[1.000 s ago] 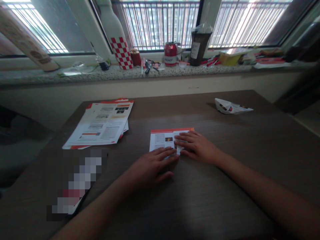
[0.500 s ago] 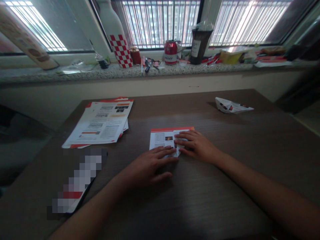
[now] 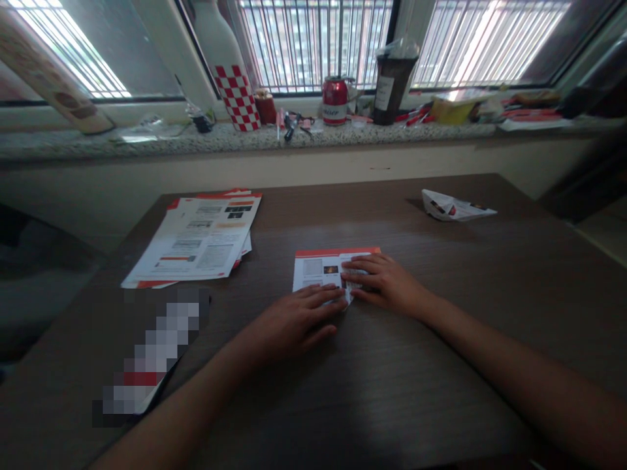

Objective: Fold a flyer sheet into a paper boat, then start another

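Observation:
A folded sheet of printed paper (image 3: 313, 267) with a red strip along its far edge lies flat on the brown table (image 3: 416, 391). My left hand (image 3: 298, 320) rests palm down over its near edge, fingers stretched out to the right. On the paper's right part lies my right hand (image 3: 385, 281), its fingers spread and pointing left. The two hands' fingertips almost meet over the paper. Much of the near and right side of the sheet is hidden under them. Far right on the table sits a folded paper boat (image 3: 455, 205).
At the left is a stack of printed sheets (image 3: 196, 241). Nearer me lies a blurred-out flat object (image 3: 154, 359). Along the windowsill (image 3: 171, 145) stand a checkered bottle (image 3: 235, 91), a red can (image 3: 335, 101), a dark lidded cup (image 3: 392, 85) and several small items.
My left index finger and thumb have drawn slightly closer together near the paper's near edge. The right hand and the paper have stayed in place.

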`<state>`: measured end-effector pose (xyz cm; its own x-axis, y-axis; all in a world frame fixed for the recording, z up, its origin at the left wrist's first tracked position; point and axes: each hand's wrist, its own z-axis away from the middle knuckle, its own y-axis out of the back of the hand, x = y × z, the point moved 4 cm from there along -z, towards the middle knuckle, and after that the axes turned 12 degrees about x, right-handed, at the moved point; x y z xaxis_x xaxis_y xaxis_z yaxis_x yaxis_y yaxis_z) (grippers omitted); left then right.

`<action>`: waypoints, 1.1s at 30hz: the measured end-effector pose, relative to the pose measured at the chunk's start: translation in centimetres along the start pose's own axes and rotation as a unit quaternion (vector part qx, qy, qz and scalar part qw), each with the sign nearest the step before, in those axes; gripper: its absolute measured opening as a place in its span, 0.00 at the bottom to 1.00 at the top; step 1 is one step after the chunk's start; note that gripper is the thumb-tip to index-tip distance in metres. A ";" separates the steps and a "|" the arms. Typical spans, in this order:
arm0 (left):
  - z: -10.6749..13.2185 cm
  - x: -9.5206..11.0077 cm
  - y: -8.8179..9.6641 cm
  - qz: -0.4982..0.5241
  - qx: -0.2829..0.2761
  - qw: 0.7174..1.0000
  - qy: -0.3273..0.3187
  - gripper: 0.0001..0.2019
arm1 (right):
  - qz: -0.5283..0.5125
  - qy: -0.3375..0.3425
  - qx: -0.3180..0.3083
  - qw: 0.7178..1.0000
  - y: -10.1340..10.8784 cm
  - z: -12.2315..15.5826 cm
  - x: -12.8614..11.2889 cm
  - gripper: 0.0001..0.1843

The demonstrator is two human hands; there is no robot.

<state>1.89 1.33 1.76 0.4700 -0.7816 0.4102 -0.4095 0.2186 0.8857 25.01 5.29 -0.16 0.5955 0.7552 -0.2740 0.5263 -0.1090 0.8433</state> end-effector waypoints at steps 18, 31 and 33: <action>0.1 0.4 0.0 -0.028 0.005 1.000 -0.004 0.24 | 0.001 0.002 0.002 1.000 -0.3 0.1 0.2 0.21; -0.5 0.3 0.2 -0.035 -0.001 0.999 -0.017 0.28 | -0.043 -0.012 -0.010 0.999 0.1 -0.2 0.1 0.21; -0.5 0.3 0.2 -0.033 0.009 0.999 -0.018 0.28 | -0.046 -0.005 -0.013 0.999 -0.1 -0.1 0.2 0.21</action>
<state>2.39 1.42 2.14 0.4683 -0.8140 0.3435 -0.3937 0.1557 0.9059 25.03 5.51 -0.24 0.5516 0.7548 -0.3551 0.5632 -0.0230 0.8260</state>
